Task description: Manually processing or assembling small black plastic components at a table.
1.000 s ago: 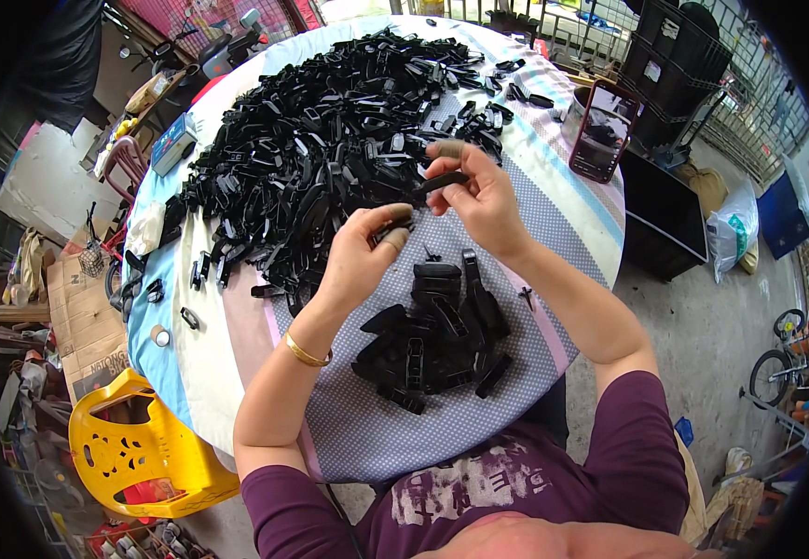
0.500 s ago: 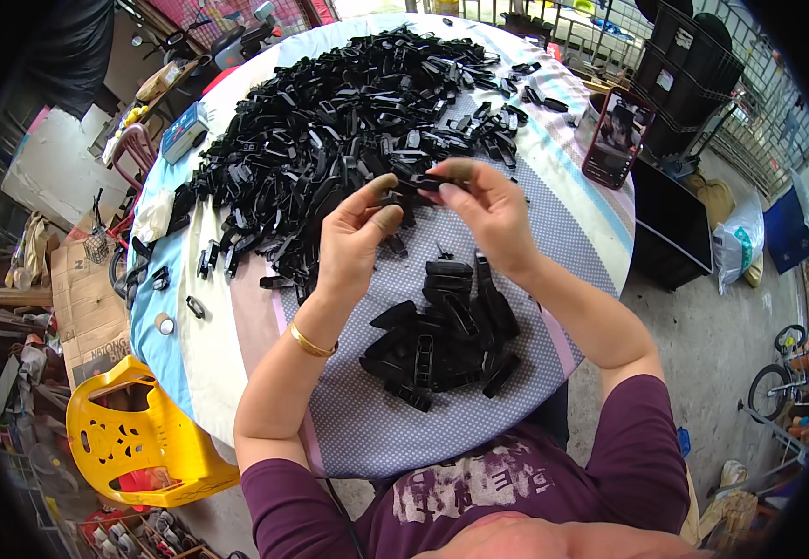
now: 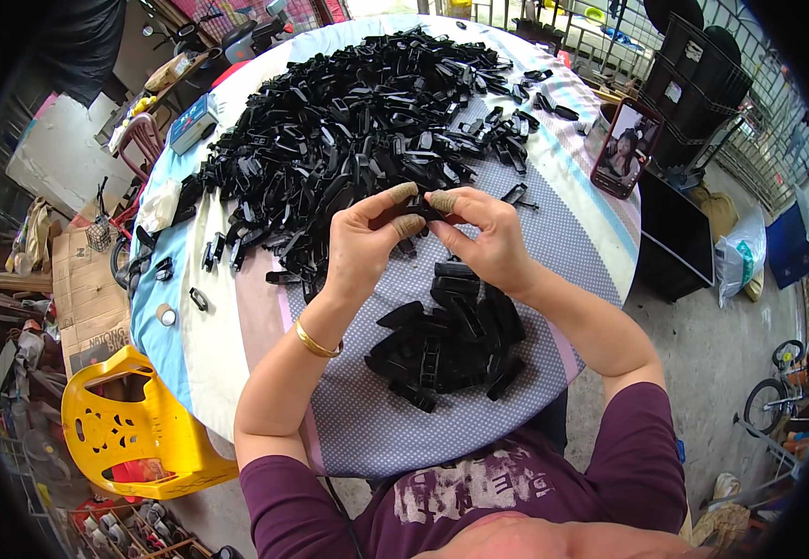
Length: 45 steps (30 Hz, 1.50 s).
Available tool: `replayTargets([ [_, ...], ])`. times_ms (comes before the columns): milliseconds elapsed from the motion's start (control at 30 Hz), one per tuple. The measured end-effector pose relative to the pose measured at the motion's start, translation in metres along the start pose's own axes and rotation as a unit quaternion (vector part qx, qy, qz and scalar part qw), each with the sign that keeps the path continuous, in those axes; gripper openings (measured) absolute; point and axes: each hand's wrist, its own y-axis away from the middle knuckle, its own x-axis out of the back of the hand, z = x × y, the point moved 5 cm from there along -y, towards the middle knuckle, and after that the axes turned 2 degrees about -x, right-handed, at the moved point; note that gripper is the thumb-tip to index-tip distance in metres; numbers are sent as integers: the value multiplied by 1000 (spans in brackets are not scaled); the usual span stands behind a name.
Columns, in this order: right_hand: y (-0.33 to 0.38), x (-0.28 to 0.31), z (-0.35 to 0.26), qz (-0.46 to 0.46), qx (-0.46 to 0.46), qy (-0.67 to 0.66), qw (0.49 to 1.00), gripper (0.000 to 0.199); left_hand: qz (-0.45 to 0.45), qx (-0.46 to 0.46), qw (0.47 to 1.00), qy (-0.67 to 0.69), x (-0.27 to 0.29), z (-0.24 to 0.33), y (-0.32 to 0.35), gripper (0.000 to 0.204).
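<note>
My left hand (image 3: 360, 244) and my right hand (image 3: 490, 240) meet over the near edge of a large heap of black plastic pieces (image 3: 330, 130). Tan coverings wrap several of the fingertips. Both hands pinch a small black plastic piece (image 3: 418, 207) between thumb and fingers; the fingers partly hide it, so its exact kind cannot be made out. Closer to my body lies a smaller pile of longer black plastic pieces (image 3: 431, 359), just below my right wrist. A gold bangle (image 3: 316, 339) circles my left wrist.
A phone (image 3: 626, 147) stands upright at the table's right edge. Loose black pieces, a small round tub (image 3: 166, 315) and a blue box (image 3: 192, 125) lie to the left. A yellow plastic chair (image 3: 97, 424) stands left of the cloth-covered table (image 3: 367, 447); a black crate (image 3: 673, 228) stands right.
My right hand has lowered slightly and turned, bringing its fingertips closer to the left hand's. A loose black piece now shows on the cloth to the right of the hands.
</note>
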Motion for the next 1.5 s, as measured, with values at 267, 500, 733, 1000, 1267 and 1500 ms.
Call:
replayTargets([
  [267, 0, -2, -11, 18, 76, 113, 991, 23, 30, 8, 997, 70, -10, -5, 4, 33],
  [500, 7, -12, 20, -158, -220, -80, 959, 18, -45, -5, 997, 59, -5, 0, 4, 29],
  [733, 1, -9, 22, -214, -163, -30, 963, 31, -72, -13, 997, 27, -8, 10, 5, 31],
  [1000, -17, 77, 78, -192, -73, 323, 924, 33, -415, -42, 859, -296, -70, 18, 24, 38],
  [1267, -20, 67, 83, -154, -115, 418, 888, 18, -125, -320, 732, -588, -82, -41, -78, 15],
  [1500, -26, 87, 87, 76, -100, 241, 962, 18, -125, -327, 653, -672, -96, -40, -93, 19],
])
